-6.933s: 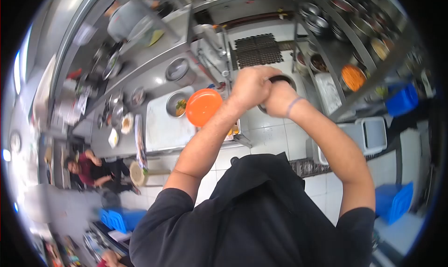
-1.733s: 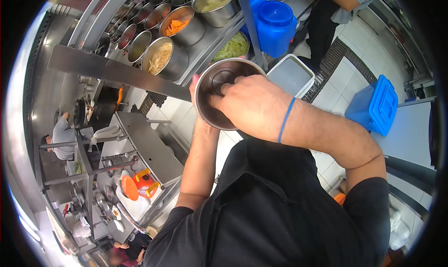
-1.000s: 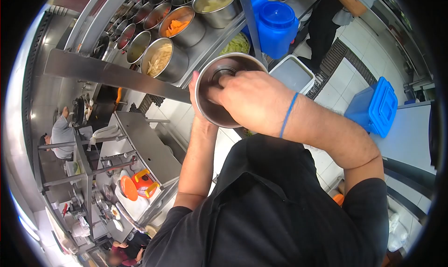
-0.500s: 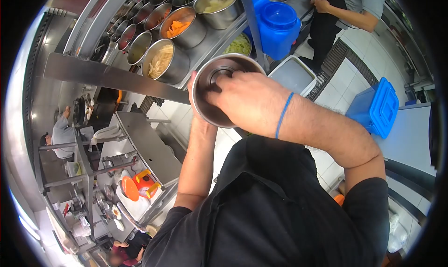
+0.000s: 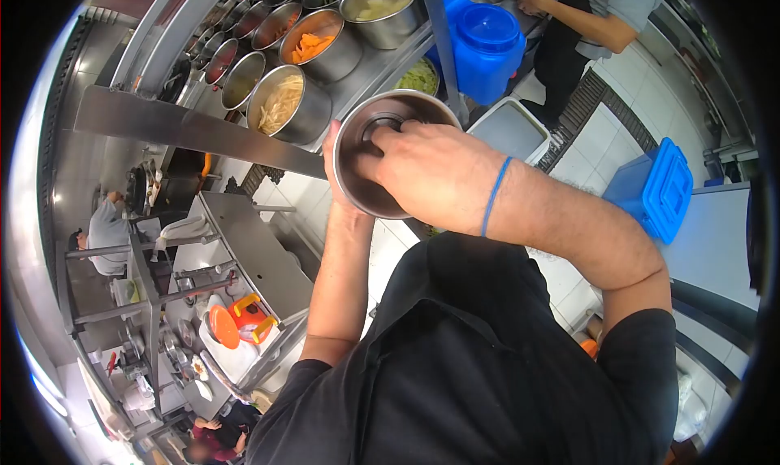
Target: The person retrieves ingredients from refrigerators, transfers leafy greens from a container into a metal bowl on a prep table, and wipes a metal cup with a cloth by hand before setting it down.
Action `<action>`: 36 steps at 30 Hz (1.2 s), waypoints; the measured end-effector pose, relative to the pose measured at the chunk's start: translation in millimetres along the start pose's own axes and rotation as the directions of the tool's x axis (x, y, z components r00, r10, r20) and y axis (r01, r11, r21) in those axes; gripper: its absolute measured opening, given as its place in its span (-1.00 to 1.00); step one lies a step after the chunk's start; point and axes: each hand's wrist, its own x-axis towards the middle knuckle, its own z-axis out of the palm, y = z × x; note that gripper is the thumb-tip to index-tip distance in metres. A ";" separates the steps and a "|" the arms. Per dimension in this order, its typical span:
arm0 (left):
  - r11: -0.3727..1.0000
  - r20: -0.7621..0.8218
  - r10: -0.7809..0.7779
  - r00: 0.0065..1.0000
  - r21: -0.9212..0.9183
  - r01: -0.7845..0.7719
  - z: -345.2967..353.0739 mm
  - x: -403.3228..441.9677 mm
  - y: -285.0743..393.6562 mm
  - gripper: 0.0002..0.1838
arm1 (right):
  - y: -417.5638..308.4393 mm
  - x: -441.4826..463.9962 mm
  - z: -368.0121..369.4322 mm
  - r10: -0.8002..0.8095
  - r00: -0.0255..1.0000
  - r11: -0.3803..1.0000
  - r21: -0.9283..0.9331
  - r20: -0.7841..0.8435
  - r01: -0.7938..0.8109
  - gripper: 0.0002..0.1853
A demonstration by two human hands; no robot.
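I have a deep metal pot [image 5: 357, 184] in front of my chest, its mouth tilted up toward me. My left hand [image 5: 340, 176] is closed round the pot's outer left side, its fingers mostly hidden behind the wall. Down inside the pot reaches my right hand [image 5: 431, 168], with a blue band [image 5: 496, 197] on its wrist. Its fingers are curled near the pot's bottom, and whatever they hold, if anything, is hidden. Just beyond, on the metal shelf [image 5: 357, 79], stand pots of pale strips [image 5: 280, 103], orange pieces [image 5: 311, 47] and pale chunks [image 5: 382, 8].
A metal rail [image 5: 203, 132] crosses left of the pot. A blue container [image 5: 487, 54] and a grey tub [image 5: 512, 132] stand beyond it. A lidded blue bin [image 5: 650, 189] is at right. Co-workers stand at the upper right [image 5: 597, 26], far left [image 5: 107, 233] and lower left.
My hands and the pot have shifted only very slightly, with the right hand still inside. The upper-right co-worker's arms have moved a little to the left.
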 end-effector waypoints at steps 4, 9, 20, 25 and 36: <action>0.999 0.154 -0.032 0.988 0.029 0.028 10.1 -1.2 7.3 -0.26 | -7.1 6.7 -7.7 0.179 0.983 0.974 -0.146 0.035 -0.173 -0.72; 0.980 0.085 0.056 0.995 0.184 -0.070 23.9 -4.9 8.1 -0.22 | -6.2 18.6 -17.3 0.369 0.842 0.929 -0.173 0.393 -0.326 -0.77; 0.997 0.124 0.037 0.992 0.066 -0.046 16.0 6.6 13.9 -0.26 | 50.1 4.3 -26.8 -0.046 0.979 0.872 0.487 0.197 -0.057 -0.72; 0.996 0.185 0.051 0.981 0.059 -0.063 10.3 8.9 13.0 -0.34 | 59.9 -18.0 -49.4 0.180 0.977 0.911 0.355 0.114 -0.209 -0.77; 0.803 -0.119 0.013 0.993 0.593 0.061 -28.5 -20.5 -10.3 -0.19 | 96.2 -84.1 -34.1 0.210 0.952 0.671 0.675 0.224 -0.307 -0.68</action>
